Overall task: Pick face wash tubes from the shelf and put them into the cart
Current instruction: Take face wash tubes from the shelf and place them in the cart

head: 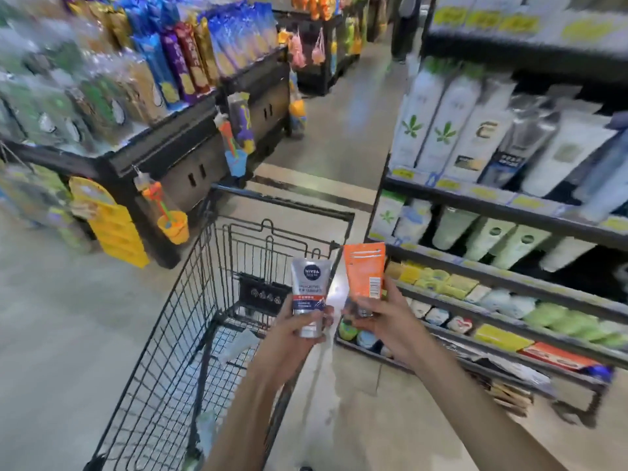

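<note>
My left hand [299,329] grips a silver face wash tube [308,290] with a dark round logo, held upright over the right rim of the black wire cart [176,317]. My right hand [377,317] grips an orange tube [365,270] by its lower end, its barcode side toward me, just right of the cart. A pale tube [238,345] lies in the cart's basket. The shelf [509,212] on the right holds rows of white, green and silver tubes.
A black snack stand [163,158] with hanging toys and a yellow sign stands left of the cart. The aisle floor [343,130] runs ahead between the stand and the shelf. A person [406,25] stands far down the aisle. Soap packs fill the lower shelf rows.
</note>
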A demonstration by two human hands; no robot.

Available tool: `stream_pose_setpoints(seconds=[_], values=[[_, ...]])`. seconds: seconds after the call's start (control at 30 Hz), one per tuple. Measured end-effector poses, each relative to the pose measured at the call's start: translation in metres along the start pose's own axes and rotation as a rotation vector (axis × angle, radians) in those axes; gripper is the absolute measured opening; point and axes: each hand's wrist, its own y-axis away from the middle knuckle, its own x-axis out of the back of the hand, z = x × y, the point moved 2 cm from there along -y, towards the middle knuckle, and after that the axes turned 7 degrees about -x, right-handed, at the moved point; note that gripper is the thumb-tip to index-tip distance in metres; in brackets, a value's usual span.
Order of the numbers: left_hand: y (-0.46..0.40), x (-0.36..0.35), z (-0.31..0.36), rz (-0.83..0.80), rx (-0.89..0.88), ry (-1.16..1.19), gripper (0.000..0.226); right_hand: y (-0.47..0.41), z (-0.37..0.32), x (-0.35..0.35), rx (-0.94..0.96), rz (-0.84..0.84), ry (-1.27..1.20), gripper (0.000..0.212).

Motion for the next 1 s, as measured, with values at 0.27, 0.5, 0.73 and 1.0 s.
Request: stream_pose_setpoints(seconds=[0.27, 0.5, 0.73, 1.0], values=[[-0.034, -0.128, -0.067, -0.115, 0.061, -0.103, 0.041, 0.090, -0.047, 0.128, 0.157, 0.102, -0.389, 0.090], [-0.031, -0.259, -0.137, -0.226, 0.090, -0.203, 0.047, 0.195, -0.075, 0.240, 0.321, 0.360, -0.290, 0.081], [-0.012, -0.369, -0.207, -0.361, 0.129, -0.202, 0.054, 0.285, -0.102, 0.330, 0.384, 0.574, -0.204, 0.070], [0.011, -0.458, -0.256, -0.491, 0.123, -0.266, 0.052, 0.342, -0.126, 0.408, 0.432, 0.708, -0.107, 0.067]])
